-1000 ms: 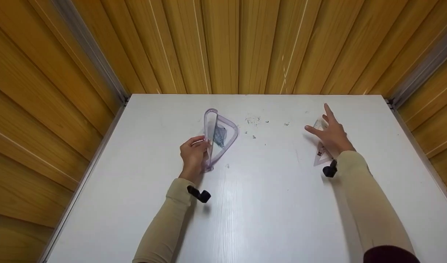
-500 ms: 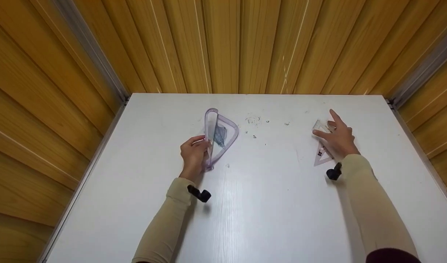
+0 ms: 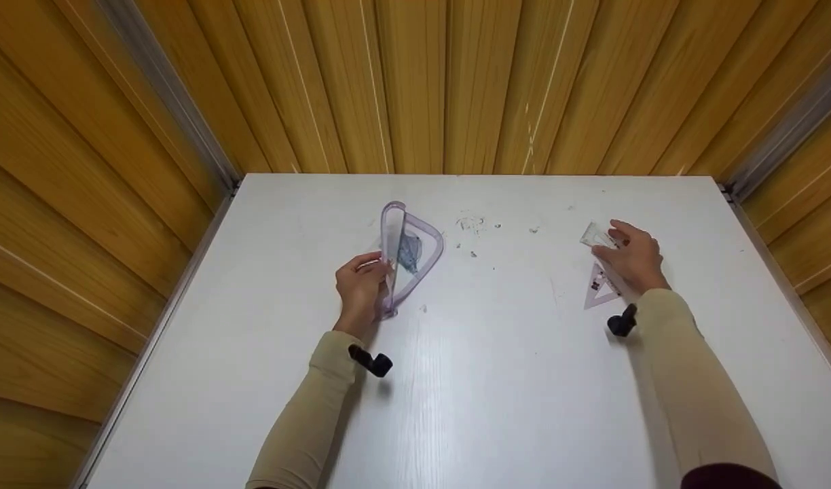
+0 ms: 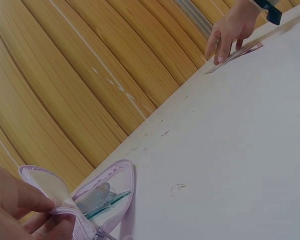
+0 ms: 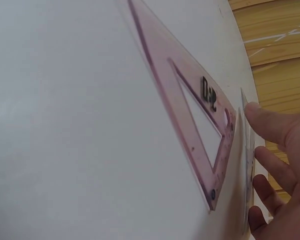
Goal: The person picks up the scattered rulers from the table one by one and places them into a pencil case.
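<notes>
My left hand (image 3: 361,285) pinches the edge of a lilac-trimmed zip pouch (image 3: 429,268), which gapes towards the right. Inside it, the left wrist view shows clear and blue-green flat pieces (image 4: 107,205); their kind is unclear. On the right side of the table, my right hand (image 3: 634,258) is at a clear ruler (image 3: 595,235), thumb on the near side and fingers on the far side. The right wrist view shows this ruler nearly edge-on beside the fingertips. Just in front lies a pink triangular set square (image 5: 185,105) with dark printing, flat on the white table.
Small dark marks (image 3: 471,224) dot the white tabletop (image 3: 483,380) between the hands. Wood-patterned panels (image 3: 470,88) stand behind the table and at both sides, with metal posts at the corners. A black wrist camera (image 3: 371,360) sits on the left sleeve.
My right hand has come down and slightly right, its spread thumb and fingers drawing together at the clear ruler. The left hand and pouch have stayed put.
</notes>
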Available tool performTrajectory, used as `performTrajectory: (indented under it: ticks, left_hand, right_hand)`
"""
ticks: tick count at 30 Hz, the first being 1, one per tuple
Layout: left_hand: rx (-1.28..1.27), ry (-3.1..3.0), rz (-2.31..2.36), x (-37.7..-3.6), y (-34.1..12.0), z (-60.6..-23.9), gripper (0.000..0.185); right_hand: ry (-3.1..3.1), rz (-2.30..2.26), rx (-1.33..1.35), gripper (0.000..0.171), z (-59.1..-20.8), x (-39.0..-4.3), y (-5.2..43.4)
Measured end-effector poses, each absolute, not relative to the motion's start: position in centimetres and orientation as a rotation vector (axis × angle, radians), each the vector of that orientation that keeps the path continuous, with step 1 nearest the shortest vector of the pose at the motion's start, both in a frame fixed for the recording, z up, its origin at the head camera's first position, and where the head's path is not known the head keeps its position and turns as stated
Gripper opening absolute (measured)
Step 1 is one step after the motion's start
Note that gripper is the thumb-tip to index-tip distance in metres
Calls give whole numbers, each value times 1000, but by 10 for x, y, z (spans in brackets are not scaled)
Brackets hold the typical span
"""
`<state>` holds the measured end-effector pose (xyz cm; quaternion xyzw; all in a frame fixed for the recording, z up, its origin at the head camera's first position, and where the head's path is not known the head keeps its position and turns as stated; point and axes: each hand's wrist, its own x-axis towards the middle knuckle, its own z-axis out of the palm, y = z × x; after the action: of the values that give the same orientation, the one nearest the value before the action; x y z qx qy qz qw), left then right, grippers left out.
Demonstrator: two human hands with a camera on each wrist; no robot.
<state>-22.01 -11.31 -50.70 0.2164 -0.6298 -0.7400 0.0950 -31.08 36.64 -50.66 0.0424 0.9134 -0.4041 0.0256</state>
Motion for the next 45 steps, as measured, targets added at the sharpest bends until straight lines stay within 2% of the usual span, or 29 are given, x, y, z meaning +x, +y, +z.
performTrajectory:
  ticks: [4,9,33,45]
  left_hand:
    - [647,-1871,-2183,-220,-113,-507,24]
    - [648,-1871,-2176,-220,-113,-507,22]
    - [670,-1894,-2202,-218,-113,-506,21]
    - [675,-1895,-2186,-219,-113,-507,21]
  right_hand:
    - [2853,-1182,158,69,-508,-312,366]
    - [2833,-1153,202,64,-507,-314,366]
    - [2736,-1110,218,66,-502,-319,371]
    - [2705,-1114,234,61,-498,-324,368]
